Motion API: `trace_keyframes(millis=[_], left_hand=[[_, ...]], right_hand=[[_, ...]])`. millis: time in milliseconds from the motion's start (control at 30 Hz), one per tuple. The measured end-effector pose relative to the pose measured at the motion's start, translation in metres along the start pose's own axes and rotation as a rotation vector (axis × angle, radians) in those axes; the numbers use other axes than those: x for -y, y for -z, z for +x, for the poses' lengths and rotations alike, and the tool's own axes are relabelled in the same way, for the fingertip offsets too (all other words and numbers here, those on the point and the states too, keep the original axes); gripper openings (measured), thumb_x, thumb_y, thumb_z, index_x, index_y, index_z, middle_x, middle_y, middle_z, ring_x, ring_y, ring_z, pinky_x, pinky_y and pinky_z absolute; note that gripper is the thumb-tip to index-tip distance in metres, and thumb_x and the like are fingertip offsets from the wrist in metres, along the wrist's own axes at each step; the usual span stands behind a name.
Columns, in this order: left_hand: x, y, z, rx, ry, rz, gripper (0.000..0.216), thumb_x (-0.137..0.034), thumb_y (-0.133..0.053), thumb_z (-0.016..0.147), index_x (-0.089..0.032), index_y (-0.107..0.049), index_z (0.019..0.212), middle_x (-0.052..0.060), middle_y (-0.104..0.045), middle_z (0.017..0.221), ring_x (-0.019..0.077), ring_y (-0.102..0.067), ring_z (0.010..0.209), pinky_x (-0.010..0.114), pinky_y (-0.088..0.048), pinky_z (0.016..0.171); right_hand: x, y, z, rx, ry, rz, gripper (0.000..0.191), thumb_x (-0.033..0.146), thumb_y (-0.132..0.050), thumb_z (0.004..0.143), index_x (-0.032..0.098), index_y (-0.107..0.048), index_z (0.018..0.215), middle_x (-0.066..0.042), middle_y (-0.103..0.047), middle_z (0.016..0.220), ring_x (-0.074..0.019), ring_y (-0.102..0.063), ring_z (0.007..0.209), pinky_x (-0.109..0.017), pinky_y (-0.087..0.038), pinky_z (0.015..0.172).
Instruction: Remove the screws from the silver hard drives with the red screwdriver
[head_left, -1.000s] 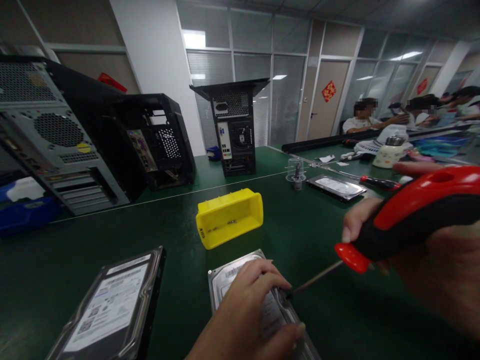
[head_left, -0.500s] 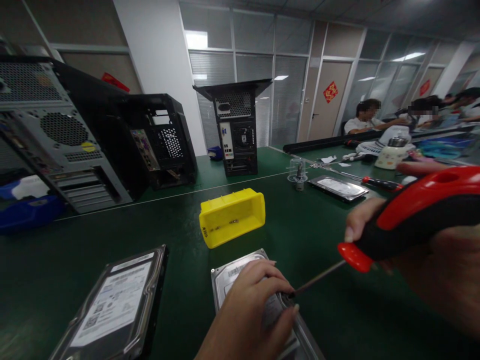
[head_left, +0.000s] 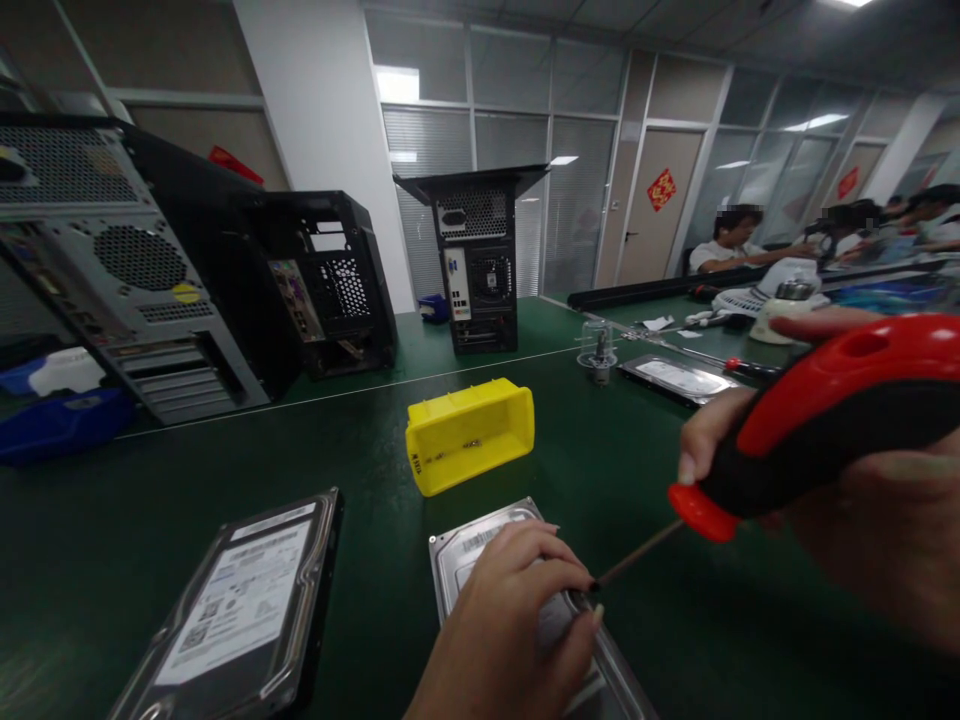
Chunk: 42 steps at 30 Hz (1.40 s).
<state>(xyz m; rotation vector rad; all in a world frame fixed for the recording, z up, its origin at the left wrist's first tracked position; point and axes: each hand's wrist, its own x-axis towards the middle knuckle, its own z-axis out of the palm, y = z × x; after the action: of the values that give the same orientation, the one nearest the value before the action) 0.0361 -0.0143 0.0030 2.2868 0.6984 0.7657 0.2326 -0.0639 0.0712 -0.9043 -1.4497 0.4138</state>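
Observation:
A silver hard drive (head_left: 471, 527) lies on the green table right in front of me. My left hand (head_left: 517, 610) rests over it with bent fingers gripping its right part; much of the label is covered. In my right hand (head_left: 885, 510) is a red and black screwdriver (head_left: 832, 420), wrapped by the fingers and held at a slant. Its thin shaft points down left, and the dark tip is at the drive's right edge, beside my left fingertips. Whether a screw is under the tip cannot be made out. A second hard drive (head_left: 244, 590) lies to the left, label up.
Beyond the drive stands a yellow bin (head_left: 471, 440) with a few screws. Computer cases (head_left: 480, 270) line the back and left. At the right are another hard drive (head_left: 679, 380), a clear plastic cup (head_left: 598, 345) and a small screwdriver (head_left: 739, 367). People (head_left: 735, 240) sit farther off.
The view has shifted slightly. The screwdriver's tip has moved a little away from between my left fingertips, toward the drive's outer edge. Both hands keep their grips.

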Motion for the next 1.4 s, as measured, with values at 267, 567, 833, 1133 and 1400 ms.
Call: trace_keyframes(millis=[267,567,833,1133,1400], left_hand=[[0.0009,-0.0021,-0.0019,-0.012,-0.013,0.007,0.020,-0.004,-0.063,0.072,-0.013,-0.070,0.089,0.008,-0.067,0.094,0.0226,-0.058,0.097,0.038,-0.044,0.090],[-0.0002,-0.0015,0.0005,-0.008,-0.010,0.017,0.018,-0.005,-0.062,0.073,-0.013,-0.070,0.087,0.008,-0.067,0.092,0.0229,-0.058,0.096,0.039,-0.044,0.091],[0.0017,-0.0020,-0.0011,-0.001,-0.014,0.018,0.018,-0.007,-0.061,0.074,-0.014,-0.069,0.088,0.009,-0.066,0.094,0.0236,-0.057,0.097,0.040,-0.044,0.091],[-0.0011,-0.0008,-0.0014,0.011,0.014,0.011,0.018,-0.006,-0.062,0.073,-0.013,-0.069,0.089,0.009,-0.066,0.095,0.0234,-0.056,0.099,0.039,-0.043,0.092],[-0.0007,-0.0011,-0.0014,0.004,0.011,0.020,0.020,-0.006,-0.062,0.073,-0.014,-0.069,0.090,0.009,-0.066,0.096,0.0230,-0.057,0.097,0.038,-0.045,0.088]], right_hand=[[0.0000,-0.0047,-0.0001,-0.037,-0.020,0.054,0.040,0.041,-0.048,0.085,0.033,-0.039,0.122,-0.005,-0.064,0.073,-0.0216,-0.060,0.056,-0.026,-0.043,0.033],[-0.0015,-0.0007,-0.0020,0.016,0.008,0.020,0.040,0.039,-0.046,0.085,0.033,-0.036,0.124,-0.005,-0.064,0.074,-0.0200,-0.058,0.053,-0.025,-0.042,0.032],[-0.0020,-0.0013,-0.0029,-0.005,0.002,0.000,0.045,0.043,-0.050,0.083,0.032,-0.036,0.124,-0.006,-0.064,0.075,-0.0230,-0.061,0.056,-0.029,-0.044,0.035],[-0.0027,-0.0031,-0.0021,-0.046,-0.009,-0.009,0.047,0.047,-0.058,0.076,0.038,-0.043,0.120,-0.002,-0.064,0.070,-0.0256,-0.061,0.058,-0.035,-0.047,0.033],[-0.0038,-0.0046,0.0005,-0.043,0.011,-0.057,0.054,0.058,-0.059,0.070,0.042,-0.044,0.119,0.001,-0.063,0.069,-0.0259,-0.061,0.052,-0.036,-0.042,0.026]])
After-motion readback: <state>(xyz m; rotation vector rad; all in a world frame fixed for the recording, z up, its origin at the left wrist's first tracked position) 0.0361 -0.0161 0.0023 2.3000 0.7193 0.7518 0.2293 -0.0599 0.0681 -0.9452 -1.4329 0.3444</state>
